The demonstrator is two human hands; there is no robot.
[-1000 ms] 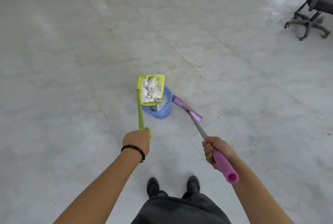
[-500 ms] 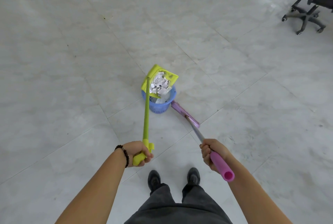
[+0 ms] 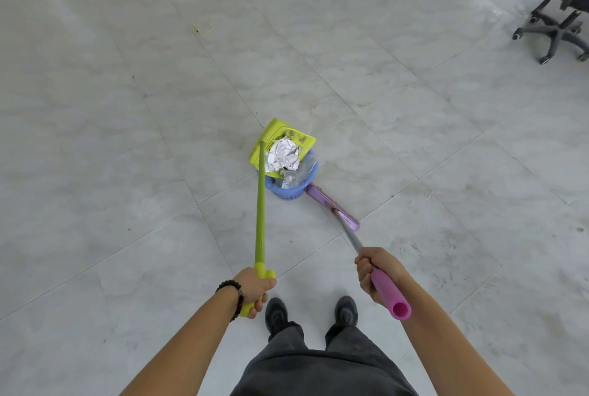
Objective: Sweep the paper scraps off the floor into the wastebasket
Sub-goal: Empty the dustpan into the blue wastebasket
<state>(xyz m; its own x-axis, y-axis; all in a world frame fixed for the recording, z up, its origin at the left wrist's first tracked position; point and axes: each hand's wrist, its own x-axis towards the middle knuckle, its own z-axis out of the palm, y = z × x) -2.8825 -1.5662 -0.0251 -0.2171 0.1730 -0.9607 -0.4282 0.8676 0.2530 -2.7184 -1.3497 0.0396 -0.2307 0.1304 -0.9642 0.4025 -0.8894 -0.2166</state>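
We see grey tiled floor (image 3: 127, 140) open from 9 to 11 o'clock; a round blue plastic wastebasket (image 3: 288, 194) blocks 12, a black wheeled chair (image 3: 557, 31) 2.

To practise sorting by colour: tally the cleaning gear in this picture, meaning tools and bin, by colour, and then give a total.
Green: 1, dustpan
Blue: 1, wastebasket
Pink-purple: 1, broom
Total: 3

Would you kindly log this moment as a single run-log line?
left hand: grips dustpan | dustpan: tilted over wastebasket, scraps in it | right hand: grips broom, head on floor
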